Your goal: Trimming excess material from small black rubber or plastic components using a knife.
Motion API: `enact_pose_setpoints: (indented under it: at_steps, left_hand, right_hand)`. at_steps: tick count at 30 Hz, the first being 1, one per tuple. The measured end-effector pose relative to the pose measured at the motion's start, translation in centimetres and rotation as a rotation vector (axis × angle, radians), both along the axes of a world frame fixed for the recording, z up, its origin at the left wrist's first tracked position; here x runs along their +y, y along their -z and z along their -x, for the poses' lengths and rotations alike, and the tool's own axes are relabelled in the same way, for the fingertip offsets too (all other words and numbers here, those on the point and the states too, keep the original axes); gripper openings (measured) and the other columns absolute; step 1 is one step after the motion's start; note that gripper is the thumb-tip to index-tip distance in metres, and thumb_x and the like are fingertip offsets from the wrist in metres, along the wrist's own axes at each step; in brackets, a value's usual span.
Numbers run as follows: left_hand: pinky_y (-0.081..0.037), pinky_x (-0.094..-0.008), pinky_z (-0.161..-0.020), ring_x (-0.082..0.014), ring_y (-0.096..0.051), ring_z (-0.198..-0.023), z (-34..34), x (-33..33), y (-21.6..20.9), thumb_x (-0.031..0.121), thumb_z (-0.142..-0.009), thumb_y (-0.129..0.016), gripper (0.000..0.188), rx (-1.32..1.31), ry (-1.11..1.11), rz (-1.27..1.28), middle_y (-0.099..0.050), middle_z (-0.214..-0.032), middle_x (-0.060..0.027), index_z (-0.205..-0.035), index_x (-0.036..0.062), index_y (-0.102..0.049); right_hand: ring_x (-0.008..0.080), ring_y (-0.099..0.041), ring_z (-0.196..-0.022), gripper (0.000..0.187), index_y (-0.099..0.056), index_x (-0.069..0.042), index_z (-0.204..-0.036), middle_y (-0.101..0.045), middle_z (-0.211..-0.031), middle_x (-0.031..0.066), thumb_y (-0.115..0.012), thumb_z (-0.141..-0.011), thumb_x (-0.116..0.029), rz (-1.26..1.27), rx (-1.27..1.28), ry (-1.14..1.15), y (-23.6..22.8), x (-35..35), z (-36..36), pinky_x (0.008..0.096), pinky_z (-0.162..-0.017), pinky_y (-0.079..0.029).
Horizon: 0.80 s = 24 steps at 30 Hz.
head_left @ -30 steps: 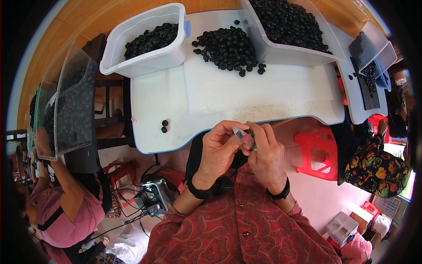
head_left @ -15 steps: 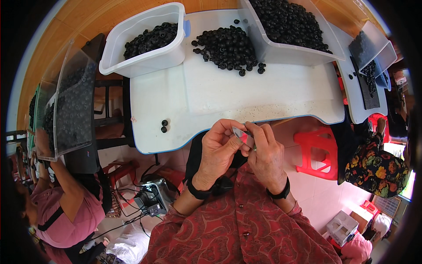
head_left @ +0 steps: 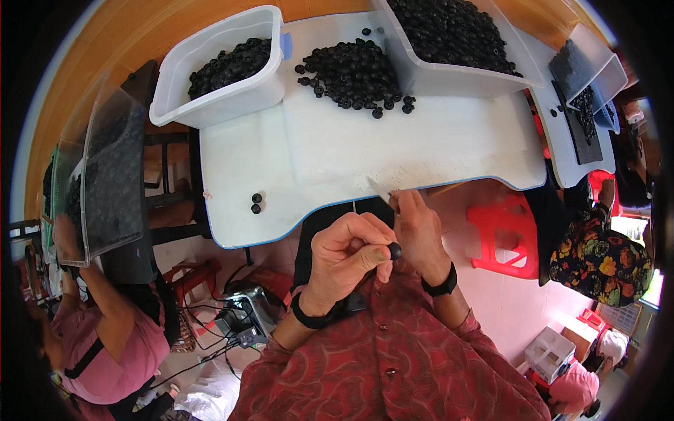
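Black and smooth-looking, a single ball sits at the fingertips of the left hand, which is clamped on it between thumb and forefinger. That hand comes up from the lower left with its fingers curled, in front of the shirt and short of the bench. The right hand is just beside it, back upward and fingers folded around a blade. This one blade is thin, pale and pointed, its tip angled up and left across the bench's near edge in the view; I cannot tell whether it touches.

Each wrist wears a black band, two in all. Two loose pieces, round and black, lie together on the bench's left part. Two plastic tubs stand farther back: a white tub with a rounded rim, and a cloudy, see-through tub. Both hold black pieces too many to count, and one heap of knobbly black pieces lies between them. The bench top is white and smooth, blue along its curved edge, with fine specks near the front.
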State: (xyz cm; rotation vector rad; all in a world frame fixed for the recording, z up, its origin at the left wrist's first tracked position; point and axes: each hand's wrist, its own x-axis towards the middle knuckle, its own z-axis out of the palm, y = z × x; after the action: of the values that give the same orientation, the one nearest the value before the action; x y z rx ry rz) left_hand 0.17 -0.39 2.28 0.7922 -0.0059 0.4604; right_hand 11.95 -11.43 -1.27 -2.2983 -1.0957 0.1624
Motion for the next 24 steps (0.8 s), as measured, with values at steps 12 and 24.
enact_pose_setpoints:
  at_steps: [12, 24]
  left_hand:
    - [-0.051, -0.0272, -0.057, -0.0137, -0.061, -0.066, -0.8, 0.7, 2.3, 0.005, -0.092, -0.061, 0.012, 0.156, -0.112, 0.220, -0.063, -0.083, -0.0085, -0.102, -0.0022, -0.058]
    - [-0.051, -0.0264, -0.058, -0.0135, -0.061, -0.068, -0.5, 0.7, 2.3, 0.006, -0.092, -0.062, 0.016, 0.150, -0.113, 0.216, -0.062, -0.086, -0.0085, -0.105, -0.0021, -0.058]
  right_hand:
    - [0.0291, -0.064, -0.063, 0.038, -0.057, 0.000, -0.111, -0.055, -0.085, 0.0111, -0.062, -0.074, 0.002, -0.161, -0.070, -0.073, -4.0, 0.8, 1.9, 0.0371, -0.049, -0.051]
    - [0.0271, -0.064, -0.061, 0.035, -0.057, 0.000, -0.112, -0.054, -0.085, 0.0100, -0.063, -0.077, -0.001, -0.102, -0.141, -0.084, -4.5, 1.1, 2.3, 0.0355, -0.046, -0.049]
